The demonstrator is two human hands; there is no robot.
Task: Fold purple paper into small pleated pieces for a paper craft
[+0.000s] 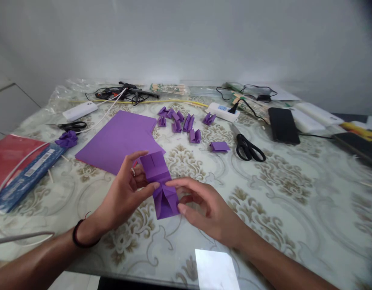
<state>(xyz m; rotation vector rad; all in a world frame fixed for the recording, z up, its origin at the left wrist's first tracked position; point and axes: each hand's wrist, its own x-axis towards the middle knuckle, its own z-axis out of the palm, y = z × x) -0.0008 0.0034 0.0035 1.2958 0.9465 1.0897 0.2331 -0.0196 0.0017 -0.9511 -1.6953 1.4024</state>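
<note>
A creased piece of purple paper (157, 171) is held up between both hands, its lower end opened into a folded pocket. My left hand (128, 189) grips its left edge, thumb pressed on the middle fold and fingers behind. My right hand (208, 209) pinches the lower right side, the index finger resting on the centre crease. Behind them lies a stack of purple paper sheets (113, 137). Several small folded purple paper pieces (177, 119) stand farther back, and one flat folded piece (220, 146) lies to their right.
Black-handled scissors (249, 149) and a black phone (284, 125) lie to the right. A white power strip (223, 112) is at the back. On the left are a blue box (28, 177), a second pair of scissors (72, 126), a white power bank (80, 110) and a white cable.
</note>
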